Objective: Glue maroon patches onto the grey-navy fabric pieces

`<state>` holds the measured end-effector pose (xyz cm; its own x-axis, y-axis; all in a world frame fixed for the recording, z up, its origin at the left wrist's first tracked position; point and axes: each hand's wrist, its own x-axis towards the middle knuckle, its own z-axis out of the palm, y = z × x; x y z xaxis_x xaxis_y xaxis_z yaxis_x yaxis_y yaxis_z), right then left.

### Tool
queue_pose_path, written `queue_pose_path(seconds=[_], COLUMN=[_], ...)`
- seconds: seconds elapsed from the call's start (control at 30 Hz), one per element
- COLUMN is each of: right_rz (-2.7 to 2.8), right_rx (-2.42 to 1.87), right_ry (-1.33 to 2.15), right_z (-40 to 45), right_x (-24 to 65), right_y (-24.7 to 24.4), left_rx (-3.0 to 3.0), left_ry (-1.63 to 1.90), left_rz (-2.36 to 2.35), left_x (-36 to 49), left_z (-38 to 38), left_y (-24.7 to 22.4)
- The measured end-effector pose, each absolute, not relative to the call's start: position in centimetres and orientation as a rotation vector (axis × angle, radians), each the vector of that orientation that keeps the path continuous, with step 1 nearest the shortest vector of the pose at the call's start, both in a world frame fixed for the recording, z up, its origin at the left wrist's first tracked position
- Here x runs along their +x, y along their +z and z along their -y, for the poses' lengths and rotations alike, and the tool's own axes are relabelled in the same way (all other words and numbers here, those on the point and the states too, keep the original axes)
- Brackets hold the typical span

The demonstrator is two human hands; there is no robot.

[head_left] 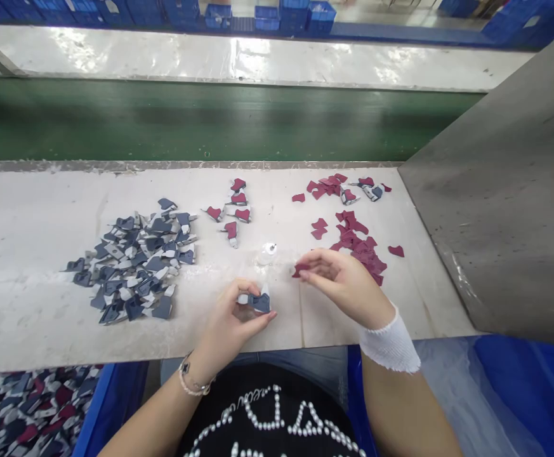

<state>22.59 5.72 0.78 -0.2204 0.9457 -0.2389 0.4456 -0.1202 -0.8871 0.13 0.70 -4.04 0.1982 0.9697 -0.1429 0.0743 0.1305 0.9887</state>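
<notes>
Between the thumb and fingers of my left hand (231, 324) is a small blue-grey and white plastic part (259, 301), held just above the table. My right hand (341, 282) pinches a flat dark-red piece (299, 270) at its fingertips, apart from the plastic part. Beyond my hands a small white round holder with a dark tip (269, 249) sits on the table. Behind my right hand lies a loose pile of dark-red pieces (360, 244). To the left spreads a large heap of blue-grey and white parts (138, 260).
Several parts with red faces (242, 214) lie behind the holder. More red pieces (327, 185) and a few parts (372, 190) are at the back right. A metal panel (505, 190) bounds the right side. A blue bin (110, 406) of mixed parts stands below left.
</notes>
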Motion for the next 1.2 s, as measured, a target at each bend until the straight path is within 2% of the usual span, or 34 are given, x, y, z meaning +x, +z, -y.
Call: queue_pose_path(seconds=[0.17, 0.57, 1.2], right_rz=[1.44, 1.374, 1.33], right_rx=[-1.269, -1.401, -1.276], right_ry=[1.699, 1.704, 1.781], right_z=[-3.1, -3.4, -3.7], right_x=[20.7, 20.3, 20.1], right_y=[1.4, 0.3, -0.8], left_rx=[1.538, 1.701, 1.769], left_ry=[1.065, 1.147, 1.231], left_rz=[-1.296, -1.264, -1.171], left_x=[1.0, 1.4, 1.0], left_z=[-0.7, -0.6, -0.5], left_y=[-5.1, -4.5, -4.1])
